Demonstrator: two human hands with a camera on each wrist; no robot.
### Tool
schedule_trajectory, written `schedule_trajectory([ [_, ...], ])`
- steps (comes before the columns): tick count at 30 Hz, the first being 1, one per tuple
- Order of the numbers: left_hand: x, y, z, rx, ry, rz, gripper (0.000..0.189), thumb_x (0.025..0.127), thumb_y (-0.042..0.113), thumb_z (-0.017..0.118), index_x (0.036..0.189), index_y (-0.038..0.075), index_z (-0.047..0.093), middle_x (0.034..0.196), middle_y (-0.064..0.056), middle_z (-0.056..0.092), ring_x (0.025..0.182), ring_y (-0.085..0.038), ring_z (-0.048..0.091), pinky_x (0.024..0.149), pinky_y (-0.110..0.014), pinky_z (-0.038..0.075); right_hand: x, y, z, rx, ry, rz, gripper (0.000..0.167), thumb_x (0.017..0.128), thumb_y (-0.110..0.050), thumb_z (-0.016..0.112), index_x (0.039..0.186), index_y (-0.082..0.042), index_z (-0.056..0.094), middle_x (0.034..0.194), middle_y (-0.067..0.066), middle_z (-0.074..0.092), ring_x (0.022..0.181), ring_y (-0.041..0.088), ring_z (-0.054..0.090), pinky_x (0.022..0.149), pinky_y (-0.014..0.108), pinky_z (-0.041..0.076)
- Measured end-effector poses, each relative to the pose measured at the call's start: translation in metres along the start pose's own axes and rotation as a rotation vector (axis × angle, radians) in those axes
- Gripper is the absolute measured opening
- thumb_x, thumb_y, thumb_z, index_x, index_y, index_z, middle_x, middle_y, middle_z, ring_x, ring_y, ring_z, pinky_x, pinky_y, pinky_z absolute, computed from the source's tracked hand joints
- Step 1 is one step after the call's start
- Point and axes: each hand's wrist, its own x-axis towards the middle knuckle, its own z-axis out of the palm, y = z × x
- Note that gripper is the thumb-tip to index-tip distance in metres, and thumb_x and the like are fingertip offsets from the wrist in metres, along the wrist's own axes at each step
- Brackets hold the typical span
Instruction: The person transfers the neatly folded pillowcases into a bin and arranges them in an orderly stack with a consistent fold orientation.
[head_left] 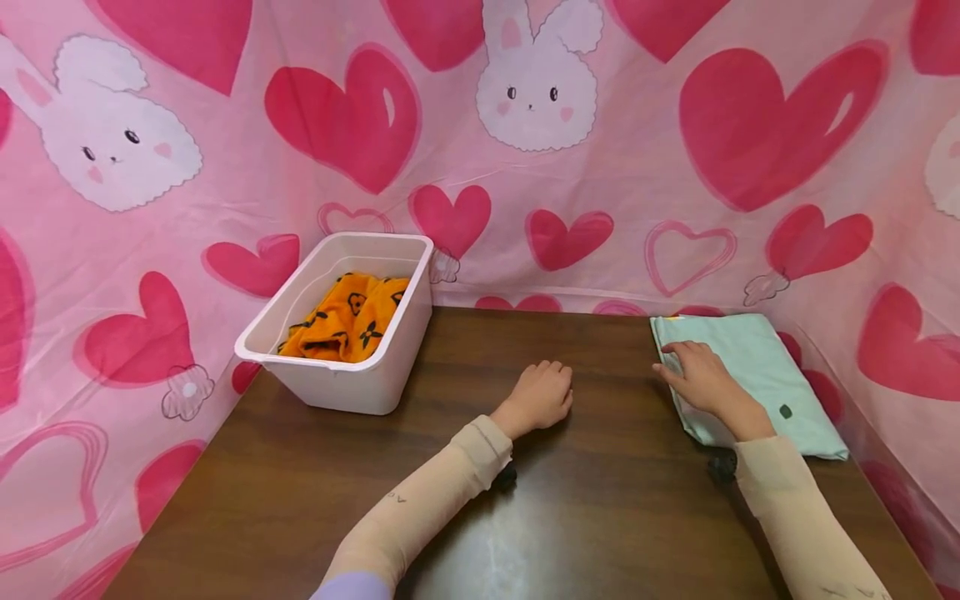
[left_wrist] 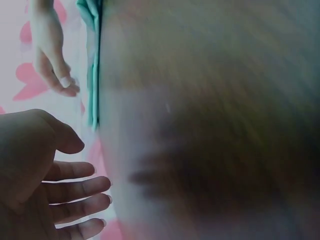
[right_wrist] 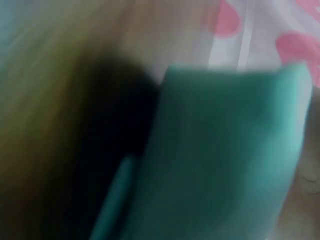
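A folded mint-green cloth (head_left: 757, 358) with a small dark leaf mark lies at the right of the table; in the right wrist view the cloth (right_wrist: 215, 155) fills much of the picture, blurred. My right hand (head_left: 705, 379) is over its left part, thumb and fingers apart; whether it touches the fabric I cannot tell. Over the middle of the table is my left hand (head_left: 536, 396), holding nothing. Its loosely bent fingers (left_wrist: 80, 190) show in the left wrist view, where the right hand (left_wrist: 50, 47) hangs beside the cloth's green edge (left_wrist: 93, 65).
At the back left of the brown wooden table (head_left: 525, 525) stands a white plastic bin (head_left: 356, 387). Inside it lies an orange cloth (head_left: 352, 321) with black patterns. A pink curtain (head_left: 637, 175) with hearts and rabbits hangs around the back and sides.
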Motion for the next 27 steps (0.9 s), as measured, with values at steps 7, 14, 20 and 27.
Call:
schedule_trajectory([
  [7,0.013,0.018,0.004,0.033,-0.001,0.009,0.024,0.100,0.034,0.056,0.109,0.014,0.066,0.108,-0.001,0.067,0.104,-0.019,0.063,0.087,-0.035,0.051,-0.012,0.021,-0.004,-0.001,0.039,0.000,0.044,0.098,-0.022,0.064,0.122,0.015,0.058,0.120,0.040,0.059,0.113,0.058,0.050,0.095,0.069,0.038],
  [14,0.031,0.039,0.011,0.068,0.017,0.014,0.027,0.099,0.039,0.056,0.111,0.016,0.067,0.110,0.001,0.066,0.105,-0.017,0.062,0.088,-0.033,0.051,-0.021,0.041,-0.009,-0.023,-0.004,0.083,0.051,0.098,-0.025,0.062,0.126,0.016,0.054,0.123,0.042,0.056,0.112,0.059,0.047,0.094,0.071,0.037],
  [20,0.045,0.054,0.011,0.072,0.013,0.023,0.026,0.100,0.041,0.055,0.108,0.019,0.066,0.107,0.003,0.065,0.102,-0.014,0.062,0.085,-0.030,0.050,-0.031,0.058,-0.017,-0.021,-0.028,0.192,0.059,0.098,-0.029,0.062,0.132,0.017,0.048,0.128,0.043,0.049,0.116,0.059,0.040,0.097,0.074,0.031],
  [27,0.061,0.065,0.011,0.033,0.019,0.004,0.024,0.100,0.039,0.053,0.105,0.019,0.066,0.104,0.004,0.064,0.097,-0.014,0.062,0.080,-0.029,0.052,-0.037,0.083,-0.038,-0.053,-0.061,0.271,0.067,0.097,-0.032,0.063,0.134,0.020,0.043,0.128,0.045,0.044,0.115,0.061,0.035,0.098,0.077,0.030],
])
